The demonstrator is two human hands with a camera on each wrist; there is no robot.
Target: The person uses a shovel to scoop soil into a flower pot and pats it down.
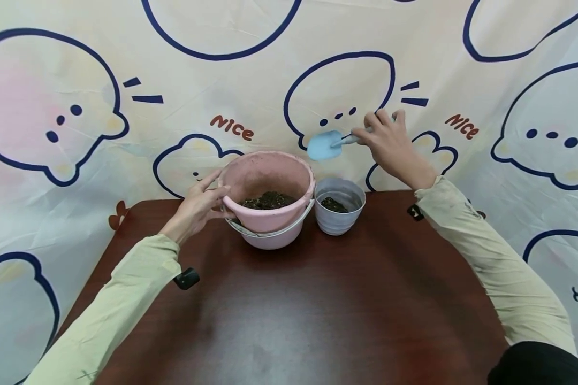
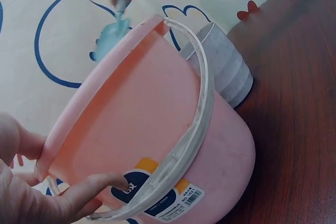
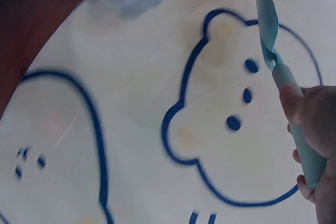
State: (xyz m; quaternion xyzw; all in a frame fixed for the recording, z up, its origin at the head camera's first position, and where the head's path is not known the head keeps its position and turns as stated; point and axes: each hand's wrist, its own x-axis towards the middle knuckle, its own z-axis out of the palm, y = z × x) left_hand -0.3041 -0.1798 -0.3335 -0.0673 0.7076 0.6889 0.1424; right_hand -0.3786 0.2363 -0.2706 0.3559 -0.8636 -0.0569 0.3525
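Observation:
A pink bucket (image 1: 270,240) with dark soil (image 1: 268,200) inside stands near the table's back edge. My left hand (image 1: 199,203) grips its left rim, thumb on the rim and fingers against the outer wall; the left wrist view shows the fingers beside the label (image 2: 176,203) and white handle (image 2: 207,98). Up at the right, my right hand (image 1: 387,141) holds a light blue trowel (image 1: 325,145) by its handle, the blade above and behind the grey pot (image 1: 337,219). In the right wrist view the trowel (image 3: 268,22) is seen nearly edge-on.
The grey pot, with some dark soil in it, stands just right of the bucket. Both are on a dark brown table (image 1: 289,315). A patterned cloth (image 1: 265,107) hangs close behind the table's back edge. A black rounded object (image 1: 539,366) shows at the lower right.

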